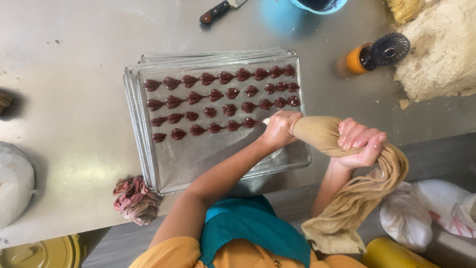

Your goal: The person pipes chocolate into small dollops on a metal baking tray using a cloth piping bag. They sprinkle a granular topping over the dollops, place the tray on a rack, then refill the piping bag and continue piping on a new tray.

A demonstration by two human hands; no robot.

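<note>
My left hand (pixel 278 130) grips the front end of a tan cloth piping bag (pixel 318 133), with its tip at the end of a row of piped pieces. My right hand (pixel 361 144) squeezes the twisted back of the same bag, and the loose cloth hangs down below it. Rows of dark brown, shell-shaped piped pieces (pixel 224 94) lie on a metal baking tray (pixel 208 159). The tray sits on top of other trays on a steel table (pixel 74 99). The near part of the tray is bare.
A crumpled pinkish rag (pixel 135 199) lies by the tray's near left corner. A mound of pale dough (pixel 439 54), an orange cup with a black lid (pixel 377 53), a blue bowl (pixel 320 5) and a knife (pixel 218 11) sit at the back. White bags (pixel 426 211) lie lower right.
</note>
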